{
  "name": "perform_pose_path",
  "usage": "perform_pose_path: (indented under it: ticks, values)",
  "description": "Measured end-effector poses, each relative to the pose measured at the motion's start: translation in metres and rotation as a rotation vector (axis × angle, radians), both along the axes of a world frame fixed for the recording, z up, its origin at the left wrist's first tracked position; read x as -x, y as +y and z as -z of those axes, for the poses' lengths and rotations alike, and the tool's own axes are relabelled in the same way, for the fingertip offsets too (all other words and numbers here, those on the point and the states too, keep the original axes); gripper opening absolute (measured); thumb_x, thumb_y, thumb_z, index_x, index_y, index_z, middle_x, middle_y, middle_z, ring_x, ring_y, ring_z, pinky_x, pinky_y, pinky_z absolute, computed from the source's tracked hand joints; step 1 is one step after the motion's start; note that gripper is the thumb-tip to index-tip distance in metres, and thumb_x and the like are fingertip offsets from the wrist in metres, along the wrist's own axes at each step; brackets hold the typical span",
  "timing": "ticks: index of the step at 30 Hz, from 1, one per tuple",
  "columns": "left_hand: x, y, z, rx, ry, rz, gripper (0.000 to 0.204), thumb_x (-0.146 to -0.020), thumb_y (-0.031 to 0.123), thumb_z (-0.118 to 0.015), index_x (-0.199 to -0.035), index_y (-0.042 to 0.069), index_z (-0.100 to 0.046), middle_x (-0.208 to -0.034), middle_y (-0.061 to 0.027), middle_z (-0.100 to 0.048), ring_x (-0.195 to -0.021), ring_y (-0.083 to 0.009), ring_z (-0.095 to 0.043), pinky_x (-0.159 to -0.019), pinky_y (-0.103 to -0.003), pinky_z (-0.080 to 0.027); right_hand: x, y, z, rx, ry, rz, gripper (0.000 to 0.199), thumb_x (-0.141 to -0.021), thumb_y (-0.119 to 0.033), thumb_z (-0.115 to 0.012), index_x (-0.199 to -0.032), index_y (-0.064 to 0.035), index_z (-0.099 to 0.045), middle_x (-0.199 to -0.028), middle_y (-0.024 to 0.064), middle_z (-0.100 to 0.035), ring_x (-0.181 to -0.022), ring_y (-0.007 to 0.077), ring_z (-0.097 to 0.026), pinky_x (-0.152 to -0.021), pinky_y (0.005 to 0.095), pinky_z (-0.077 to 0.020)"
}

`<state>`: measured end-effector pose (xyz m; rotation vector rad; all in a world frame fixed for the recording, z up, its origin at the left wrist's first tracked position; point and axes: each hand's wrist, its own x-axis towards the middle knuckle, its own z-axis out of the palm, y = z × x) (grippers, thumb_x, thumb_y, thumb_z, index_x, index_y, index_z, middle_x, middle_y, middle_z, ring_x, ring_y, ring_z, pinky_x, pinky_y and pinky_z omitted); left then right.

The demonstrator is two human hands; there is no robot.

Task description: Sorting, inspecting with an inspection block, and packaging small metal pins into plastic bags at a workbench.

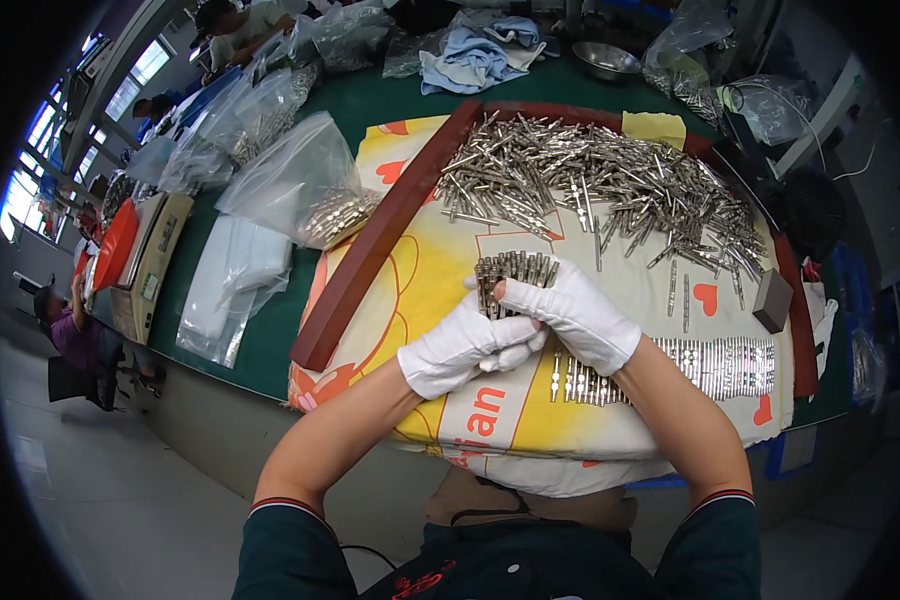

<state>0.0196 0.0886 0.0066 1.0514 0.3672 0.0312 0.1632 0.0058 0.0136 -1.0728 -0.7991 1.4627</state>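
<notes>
Both my hands wear white gloves that leave the fingertips bare, and they meet over the middle of the cloth. Between them stands a bundle of slim metal pins [515, 270], ends up. My left hand [470, 345] is closed round the bundle's lower left side. From the right, my right hand [575, 312] wraps it, thumb pressed on the front. Under my right forearm lies a neat row of the same pins [715, 368], side by side. Beyond my hands a large loose heap of pins [590, 175] spreads out.
Dark red wooden bars [385, 245] frame the heap on a patterned cloth [440, 420]. A small dark block [772, 300] sits at the right. Plastic bags [300, 175] lie to the left, blue rags [480, 60] and a metal bowl [607, 60] at the back. Other people [85, 330] sit farther left.
</notes>
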Motion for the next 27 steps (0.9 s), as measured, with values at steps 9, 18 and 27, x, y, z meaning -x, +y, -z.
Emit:
perform_pose_path:
  ticks: [9, 18, 27]
  values:
    - [0.001, 0.003, 0.003, 0.058, -0.023, 0.018, 0.015, -0.091, 0.019, -0.06, -0.089, 0.005, -0.057, -0.07, -0.0004, -0.055, -0.045, -0.004, -0.039, -0.04, -0.019, -0.028, -0.008, -0.003, -0.004, 0.063, -0.004, -0.026, 0.033, -0.093, -0.025, -0.061, -0.116, -0.0022, -0.064, -0.093, 0.0029, -0.07, -0.062, 0.0024, -0.058, -0.05, 0.0156, -0.043]
    - [-0.002, 0.002, 0.011, 0.05, -0.09, -0.036, 0.033, -0.09, 0.023, -0.064, -0.115, 0.004, -0.055, -0.09, -0.0125, -0.066, -0.054, -0.0093, -0.055, -0.041, -0.019, -0.04, -0.008, -0.007, -0.011, 0.087, 0.035, 0.003, 0.022, -0.093, -0.027, -0.062, -0.099, -0.0061, -0.066, -0.07, -0.0037, -0.063, -0.048, 0.0009, -0.049, -0.039, 0.0173, -0.0296]
    - [-0.003, 0.003, 0.014, 0.075, -0.129, -0.002, 0.039, -0.091, 0.025, -0.063, -0.121, 0.003, -0.052, -0.09, -0.0139, -0.066, -0.059, -0.0108, -0.057, -0.049, -0.022, -0.045, -0.006, -0.008, -0.013, 0.062, 0.051, 0.011, 0.019, -0.092, -0.023, -0.062, -0.094, -0.0044, -0.065, -0.066, -0.0021, -0.061, -0.048, 0.0059, -0.058, -0.036, 0.0179, -0.0307]
